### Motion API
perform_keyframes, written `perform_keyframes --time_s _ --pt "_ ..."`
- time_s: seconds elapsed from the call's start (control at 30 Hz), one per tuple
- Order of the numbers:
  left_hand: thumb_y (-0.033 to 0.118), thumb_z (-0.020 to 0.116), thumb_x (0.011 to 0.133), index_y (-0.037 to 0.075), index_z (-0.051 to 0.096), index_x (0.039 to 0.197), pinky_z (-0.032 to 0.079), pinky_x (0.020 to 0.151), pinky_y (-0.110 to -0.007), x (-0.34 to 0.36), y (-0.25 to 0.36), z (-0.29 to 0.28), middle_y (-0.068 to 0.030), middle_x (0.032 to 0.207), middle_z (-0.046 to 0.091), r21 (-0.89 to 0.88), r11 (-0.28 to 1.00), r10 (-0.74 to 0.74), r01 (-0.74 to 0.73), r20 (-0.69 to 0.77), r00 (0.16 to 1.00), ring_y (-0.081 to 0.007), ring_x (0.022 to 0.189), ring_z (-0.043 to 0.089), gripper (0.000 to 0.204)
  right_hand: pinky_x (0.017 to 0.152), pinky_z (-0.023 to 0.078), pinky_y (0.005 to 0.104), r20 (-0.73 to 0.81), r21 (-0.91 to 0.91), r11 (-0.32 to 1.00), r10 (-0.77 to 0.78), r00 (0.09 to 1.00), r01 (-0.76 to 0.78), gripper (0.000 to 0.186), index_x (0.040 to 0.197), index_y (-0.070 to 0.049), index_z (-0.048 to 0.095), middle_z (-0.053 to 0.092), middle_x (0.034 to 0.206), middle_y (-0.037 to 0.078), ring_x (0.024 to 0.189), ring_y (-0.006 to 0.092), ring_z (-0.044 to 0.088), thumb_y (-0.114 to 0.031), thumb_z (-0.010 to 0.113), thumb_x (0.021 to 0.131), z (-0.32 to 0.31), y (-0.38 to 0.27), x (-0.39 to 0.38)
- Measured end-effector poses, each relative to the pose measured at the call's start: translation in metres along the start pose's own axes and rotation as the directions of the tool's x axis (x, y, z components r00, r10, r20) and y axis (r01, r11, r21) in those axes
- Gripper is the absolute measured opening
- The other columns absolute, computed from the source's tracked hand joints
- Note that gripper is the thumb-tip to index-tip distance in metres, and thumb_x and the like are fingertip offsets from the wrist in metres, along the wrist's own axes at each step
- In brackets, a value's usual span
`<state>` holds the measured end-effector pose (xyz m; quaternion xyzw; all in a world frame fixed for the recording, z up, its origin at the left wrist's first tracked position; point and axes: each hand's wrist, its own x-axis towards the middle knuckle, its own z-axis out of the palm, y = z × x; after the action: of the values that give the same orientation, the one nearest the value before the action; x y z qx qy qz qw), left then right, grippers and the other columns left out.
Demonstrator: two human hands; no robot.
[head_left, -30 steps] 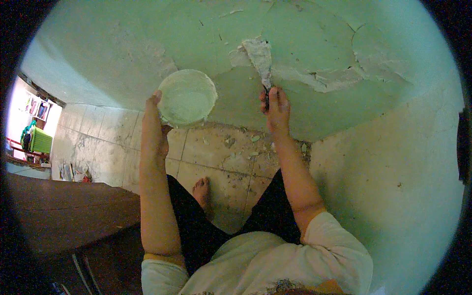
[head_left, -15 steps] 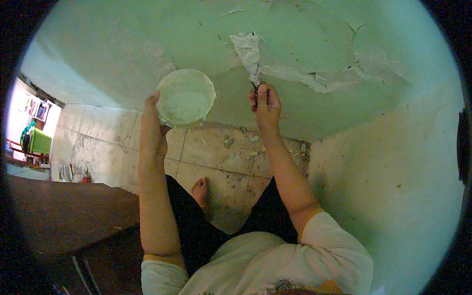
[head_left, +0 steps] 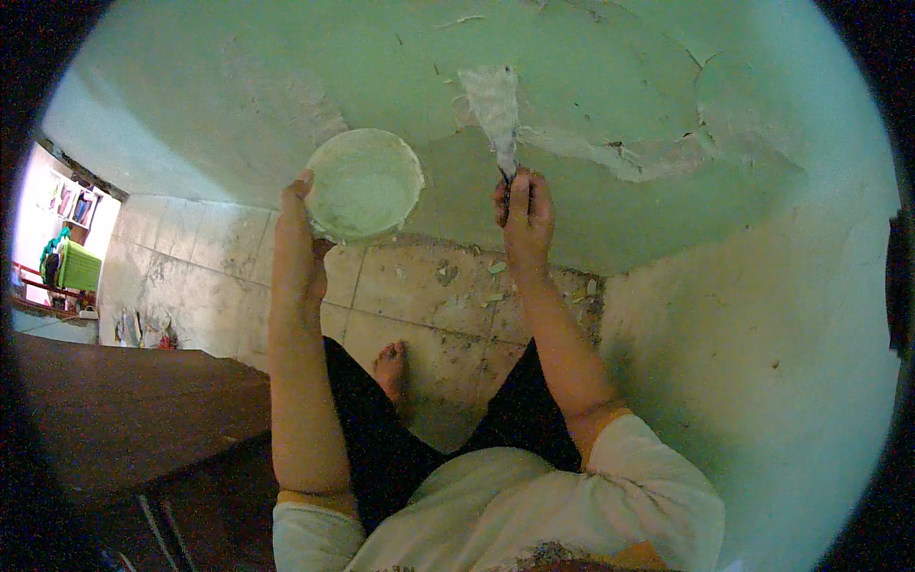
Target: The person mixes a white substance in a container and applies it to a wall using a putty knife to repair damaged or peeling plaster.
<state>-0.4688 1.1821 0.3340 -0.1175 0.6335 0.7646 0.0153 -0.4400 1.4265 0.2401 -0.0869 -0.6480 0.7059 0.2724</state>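
My left hand [head_left: 303, 224] grips the left side of a round, pale bowl [head_left: 367, 186], its inside smeared with whitish paste. To the right, my right hand [head_left: 524, 214] is closed around the handle of a putty knife [head_left: 493, 110]. The knife's wide blade points away from me and is coated with white paste. It is up against or just in front of the green wall [head_left: 591, 86]; whether it touches I cannot tell. Right of the blade runs a ragged pale patch of peeled paint [head_left: 639, 164].
Flakes of paint and crumbs lie on the tiled floor [head_left: 429, 296] along the wall's foot. A dark brown piece of furniture [head_left: 133, 410] stands at my left. Far left, a green basket [head_left: 78, 265] is near shelves of books. Another wall [head_left: 743, 315] closes in on the right.
The putty knife and my right hand have shifted slightly right and toward me, and the blade has turned a little. My left hand with the bowl has barely moved.
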Motion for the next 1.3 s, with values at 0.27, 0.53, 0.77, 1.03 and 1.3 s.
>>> perform_keyframes --time_s 0.27,0.53,0.77,1.03,1.3 --pt "0.051 0.05 0.09 0.004 0.055 0.125 0.045 0.078 -0.031 0.0 -0.001 -0.001 -0.0089 0.114 0.063 0.002 1.0 0.008 -0.008 -0.008 1.0 -0.0184 0.096 0.06 0.059 0.047 0.036 0.0217 -0.086 -0.118 0.992 0.023 0.996 -0.033 0.029 0.09 -0.008 0.052 0.052 0.069 -0.001 0.054 0.0054 0.044 -0.034 0.05 0.103 -0.01 0.017 -0.047" --pt "0.051 0.048 0.091 0.005 0.054 0.127 0.047 0.077 -0.031 -0.002 0.001 0.003 -0.0094 0.114 0.063 -0.007 1.0 0.019 -0.019 -0.014 1.0 -0.0187 0.096 0.061 0.059 0.047 0.036 0.0227 -0.01 -0.022 0.997 -0.071 0.997 0.071 0.025 0.099 -0.006 0.051 0.05 0.067 -0.001 0.054 0.0059 0.044 -0.031 0.051 0.102 0.026 -0.002 -0.022" --pt "0.051 0.046 0.093 0.005 0.054 0.127 0.047 0.079 -0.03 -0.005 0.004 0.001 -0.0097 0.117 0.062 -0.012 0.999 0.033 -0.033 -0.015 0.999 -0.019 0.1 0.06 0.057 0.049 0.039 0.0229 -0.035 -0.204 0.975 0.083 0.996 -0.088 0.025 0.103 -0.006 0.052 0.049 0.068 -0.002 0.056 0.0054 0.045 -0.03 0.055 0.1 0.004 0.037 -0.063" --pt "0.05 0.047 0.093 0.005 0.052 0.13 0.047 0.081 -0.031 -0.002 0.004 -0.005 -0.0103 0.12 0.061 -0.061 0.998 0.014 -0.015 -0.018 1.0 -0.0202 0.102 0.06 0.059 0.052 0.04 0.0221 0.021 -0.29 0.952 -0.092 0.996 0.094 0.026 0.106 -0.005 0.053 0.05 0.07 -0.002 0.061 0.0043 0.046 -0.03 0.056 0.1 0.02 0.0 -0.033" --pt "0.05 0.047 0.093 0.005 0.054 0.128 0.046 0.08 -0.03 0.0 0.001 -0.011 -0.0091 0.116 0.062 -0.028 0.998 0.048 -0.048 -0.006 0.999 -0.0185 0.1 0.06 0.057 0.051 0.035 0.0234 -0.027 -0.227 0.973 0.033 0.999 -0.038 0.022 0.101 -0.003 0.055 0.048 0.069 -0.003 0.059 0.0046 0.042 -0.025 0.057 0.099 -0.02 0.033 -0.069"
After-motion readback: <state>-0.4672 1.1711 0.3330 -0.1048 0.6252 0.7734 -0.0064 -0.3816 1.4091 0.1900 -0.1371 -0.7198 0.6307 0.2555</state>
